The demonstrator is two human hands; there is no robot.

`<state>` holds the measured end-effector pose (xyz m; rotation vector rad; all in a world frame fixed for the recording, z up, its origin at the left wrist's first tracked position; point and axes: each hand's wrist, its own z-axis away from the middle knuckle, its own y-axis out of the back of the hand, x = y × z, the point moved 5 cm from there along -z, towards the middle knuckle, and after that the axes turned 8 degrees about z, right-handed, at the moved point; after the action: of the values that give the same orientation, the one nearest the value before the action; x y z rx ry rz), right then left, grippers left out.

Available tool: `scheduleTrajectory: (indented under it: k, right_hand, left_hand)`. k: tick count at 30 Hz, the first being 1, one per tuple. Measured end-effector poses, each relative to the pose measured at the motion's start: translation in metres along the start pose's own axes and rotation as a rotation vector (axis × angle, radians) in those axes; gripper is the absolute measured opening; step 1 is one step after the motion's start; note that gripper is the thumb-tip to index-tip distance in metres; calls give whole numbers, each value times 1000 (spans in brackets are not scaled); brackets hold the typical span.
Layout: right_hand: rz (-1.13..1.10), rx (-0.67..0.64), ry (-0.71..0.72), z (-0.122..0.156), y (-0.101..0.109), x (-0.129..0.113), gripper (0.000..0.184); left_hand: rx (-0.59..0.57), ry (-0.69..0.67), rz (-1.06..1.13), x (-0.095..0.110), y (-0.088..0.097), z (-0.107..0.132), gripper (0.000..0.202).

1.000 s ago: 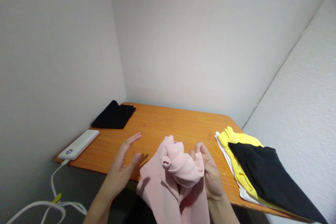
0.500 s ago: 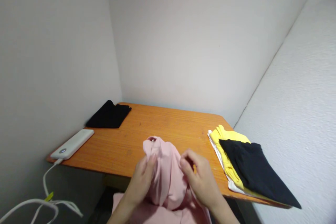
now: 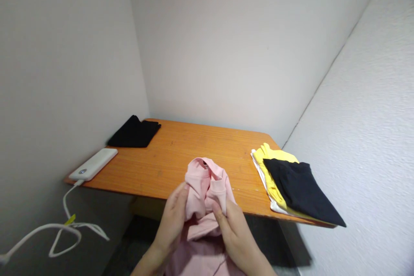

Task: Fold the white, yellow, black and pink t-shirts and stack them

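A pink shirt (image 3: 197, 200) is bunched up between my hands at the front edge of the wooden table (image 3: 194, 144). Its round neckband faces up, with a small dark label inside. My left hand (image 3: 173, 215) is closed on the left side of the collar area, thumb on top. On the other side, my right hand (image 3: 233, 228) grips the fabric just below the neckband, thumb across the front. The lower part of the shirt hangs down toward me, below the table edge.
Folded black cloth (image 3: 134, 133) lies at the table's back left. A white power bank (image 3: 93, 164) with a white cable (image 3: 66, 202) sits at the left edge. On the right is a stack of yellow (image 3: 274, 155), white and black garments (image 3: 300, 189), the black one overhanging the front edge.
My right hand has moved in from the shirt's right edge and now grips the collar area. The neckband has turned up and opened into view. The camera view has shifted slightly.
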<state>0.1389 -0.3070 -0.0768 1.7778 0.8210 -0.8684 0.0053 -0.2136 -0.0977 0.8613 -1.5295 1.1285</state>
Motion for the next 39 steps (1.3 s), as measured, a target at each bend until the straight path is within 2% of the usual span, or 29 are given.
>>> scheduleTrajectory:
  k: [2, 3, 5, 7, 9, 11, 13, 15, 17, 19, 22, 23, 24, 26, 28, 29, 30, 31, 33, 34, 35, 37, 39]
  right_hand:
    - [-62, 26, -56, 1, 14, 5, 35]
    - [-93, 60, -79, 2, 25, 10, 36]
    - [-137, 152, -101, 3, 52, 18, 37]
    - [-136, 217, -103, 3, 81, 20, 36]
    - [-85, 221, -101, 2, 105, 16, 33]
    - [18, 187, -76, 1, 123, 4, 33]
    - [158, 147, -38, 0, 135, -13, 34]
    - [300, 133, -4, 1, 148, -31, 35]
    - [408, 138, 18, 5, 164, -48, 33]
    - [476, 141, 33, 8, 183, -61, 29]
    - [562, -1, 13, 11, 201, -64, 25]
    - [611, -66, -8, 12, 204, -59, 23]
    - [676, -117, -32, 13, 207, -52, 22]
    - [842, -123, -66, 17, 215, -35, 21]
    - [1013, -29, -90, 23, 225, -19, 22]
    - [1076, 32, -116, 27, 231, -12, 23]
    - [1107, 91, -163, 32, 236, -5, 25]
    - [1093, 130, -229, 38, 241, 1, 27]
    - [907, 155, -352, 48, 244, 11, 32]
    - [751, 165, -377, 53, 242, 12, 33]
    - [579, 186, -368, 56, 238, 10, 33]
    - [276, 288, -268, 60, 232, -2, 33]
    - [132, 459, -126, 63, 231, -19, 36]
  left_hand:
    - [74, 23, 101, 0, 12, -6, 42]
    - [50, 22, 108, 1, 17, -9, 42]
    - [-98, 3, 17, 3, 27, -14, 38]
    - [-296, -2, -146, -1, 35, -15, 35]
    - [-476, 29, -299, -15, 39, -13, 33]
    - [-602, 26, -437, -32, 37, -8, 27]
    - [-617, -49, -578, -43, 34, -6, 22]
    - [-527, -140, -665, -43, 32, -7, 26]
    - [-424, -173, -658, -31, 34, -10, 29]
    - [-308, -193, -553, -6, 40, -13, 30]
    - [-124, -167, -270, 37, 56, -14, 42]
    - [-105, -142, -191, 49, 61, -13, 45]
    - [-139, -112, -148, 59, 64, -11, 45]
    - [-337, -62, -216, 69, 63, -5, 38]
    - [-548, -80, -449, 67, 63, 1, 28]
    - [-589, -125, -595, 64, 65, 3, 23]
    - [-571, -191, -744, 60, 69, 3, 22]
    - [-501, -260, -882, 57, 74, 2, 25]
    - [-299, -349, -1063, 56, 82, -1, 28]
    - [-201, -362, -1082, 58, 85, -3, 28]
    - [-121, -369, -1040, 63, 86, -3, 28]
    - [-1, -419, -803, 82, 83, -1, 31]
    - [107, -570, -534, 109, 76, 6, 35]
